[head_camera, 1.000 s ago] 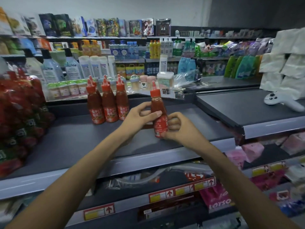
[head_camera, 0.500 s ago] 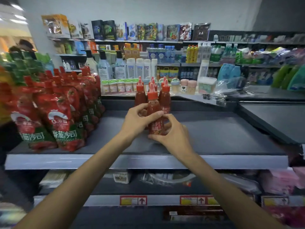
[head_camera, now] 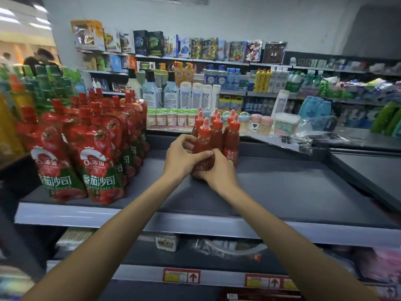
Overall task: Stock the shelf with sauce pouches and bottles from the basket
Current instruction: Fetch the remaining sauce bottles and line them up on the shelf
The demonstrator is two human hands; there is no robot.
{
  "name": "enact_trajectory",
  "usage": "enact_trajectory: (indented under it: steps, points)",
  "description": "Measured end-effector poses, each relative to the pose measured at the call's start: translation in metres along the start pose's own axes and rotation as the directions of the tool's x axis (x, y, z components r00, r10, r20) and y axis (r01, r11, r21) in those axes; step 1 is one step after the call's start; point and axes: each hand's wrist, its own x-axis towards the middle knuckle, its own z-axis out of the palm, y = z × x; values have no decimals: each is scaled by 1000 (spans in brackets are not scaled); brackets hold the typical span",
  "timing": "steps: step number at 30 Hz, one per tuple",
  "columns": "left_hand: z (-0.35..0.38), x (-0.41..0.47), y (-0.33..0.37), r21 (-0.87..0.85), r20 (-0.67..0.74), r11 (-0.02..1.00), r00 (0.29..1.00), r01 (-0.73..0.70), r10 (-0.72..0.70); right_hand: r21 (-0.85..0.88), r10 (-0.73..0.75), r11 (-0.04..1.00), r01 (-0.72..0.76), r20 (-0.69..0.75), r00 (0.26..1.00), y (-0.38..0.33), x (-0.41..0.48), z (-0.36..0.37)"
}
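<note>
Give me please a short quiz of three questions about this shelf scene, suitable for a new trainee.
1. True or false: the left hand and the right hand both hold the same sauce bottle.
2. In the head view, where do the tomato sauce pouches stand relative to the other bottles? A. to the left. B. to the right. C. on the shelf below.
3. Fill in: the bottle caps are ___ in colour.

Key: 1 true; 2 A; 3 red.
</note>
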Motion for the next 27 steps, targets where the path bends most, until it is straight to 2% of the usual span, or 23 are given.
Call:
enact_trajectory:
  steps: [10,14,19,21,27]
  points:
    - [4,7,-23,-73,-39,997,999,21,-24,40,-10,999,10,-3,1000,12,10,15]
    - [5,3,-28,-47,17,999,1000,5,-4,80,8,997,-11,33,999,19,13,17]
    - [-8,5,-48,132,196,984,970,117,-141,24,31,999,-34,82,996,32,17,6]
    - [-12,7,-53,175,238,977,958,119,-159,14,38,999,-40,76,996,35,17,2]
    - [-12,13,-52,186,256,981,960,64,-111,73,54,996,-58,60,997,32,24,4]
